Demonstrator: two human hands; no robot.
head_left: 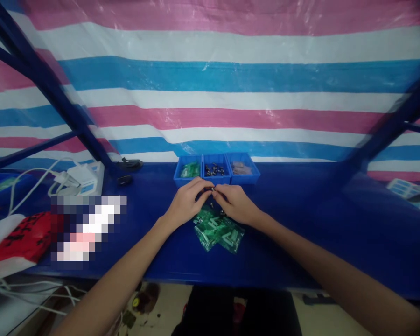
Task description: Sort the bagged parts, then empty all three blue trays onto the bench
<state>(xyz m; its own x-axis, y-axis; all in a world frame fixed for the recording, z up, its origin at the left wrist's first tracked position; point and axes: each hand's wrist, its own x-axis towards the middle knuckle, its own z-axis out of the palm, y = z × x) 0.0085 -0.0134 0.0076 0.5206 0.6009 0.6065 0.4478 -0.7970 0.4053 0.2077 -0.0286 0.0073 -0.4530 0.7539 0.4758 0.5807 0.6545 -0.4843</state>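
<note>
Both hands meet over the table just in front of three blue bins. Between the fingertips of my left hand (186, 201) and my right hand (237, 203) is a small dark-and-silver part (213, 189), too tiny to name exactly. Each hand is closed in a pinch on it. Below them lie several green-tinted plastic packets (219, 230) with pale strips inside. A small metal piece (212, 205) lies between the hands, and more sit partly hidden by my right fingers.
The left bin (177, 176) holds green packets, the middle bin (217, 180) small metal parts, the right bin (255, 173) pinkish pieces. At left are a white power strip with cables (97, 179), a black object (124, 180) and a red-white bag (28, 238). Blue frame posts (66, 100) flank the table.
</note>
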